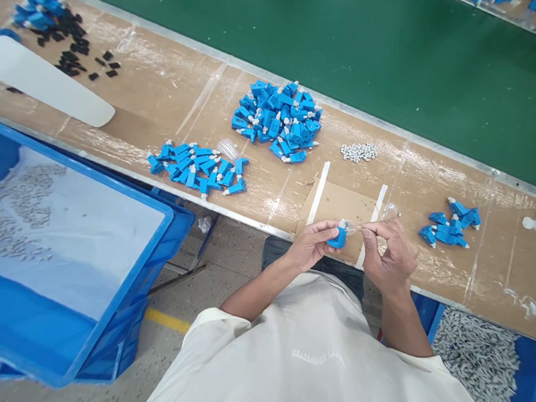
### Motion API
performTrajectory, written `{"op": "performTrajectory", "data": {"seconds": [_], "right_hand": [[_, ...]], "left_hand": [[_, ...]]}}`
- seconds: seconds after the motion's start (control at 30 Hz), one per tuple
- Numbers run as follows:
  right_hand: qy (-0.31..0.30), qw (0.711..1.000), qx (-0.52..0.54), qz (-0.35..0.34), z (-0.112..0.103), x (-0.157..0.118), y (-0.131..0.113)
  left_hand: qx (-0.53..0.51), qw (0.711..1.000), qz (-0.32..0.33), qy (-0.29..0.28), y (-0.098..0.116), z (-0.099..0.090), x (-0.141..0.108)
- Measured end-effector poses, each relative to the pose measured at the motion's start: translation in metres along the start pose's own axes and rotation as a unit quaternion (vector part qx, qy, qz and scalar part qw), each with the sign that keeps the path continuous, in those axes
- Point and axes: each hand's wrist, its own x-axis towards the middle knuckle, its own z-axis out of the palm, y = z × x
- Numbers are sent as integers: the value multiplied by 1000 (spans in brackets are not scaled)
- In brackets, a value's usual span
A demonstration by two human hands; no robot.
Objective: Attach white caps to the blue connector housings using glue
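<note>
My left hand [310,245] is closed on a small blue plastic part [338,237] with a white tip, held over the near edge of the bench. My right hand [391,254] pinches a thin pale stick [362,228], whose far end reaches the white tip. Something small and clear shows by that tip, too blurred to name. Under both hands lies a cardboard sheet [347,205] with white tape strips along its sides. Beyond it is a small heap of tiny white-grey pieces [358,152].
Similar blue parts lie in a large pile [278,117], a nearer pile [200,167] and a small group [451,224]. Black pieces [75,46] and a white blade-shaped object [48,82] are at left. Blue crates [162,229] with grey pieces stand below the bench.
</note>
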Motion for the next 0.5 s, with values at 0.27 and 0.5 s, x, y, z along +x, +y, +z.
{"op": "performTrajectory", "data": {"seconds": [0.27, 0.5], "right_hand": [[-13, 999, -11, -39, -1, 1, -2], [37, 998, 39, 21, -2, -1, 1]], "left_hand": [[-20, 999, -23, -10, -3, -5, 4], [-54, 997, -47, -18, 1, -7, 3]]}}
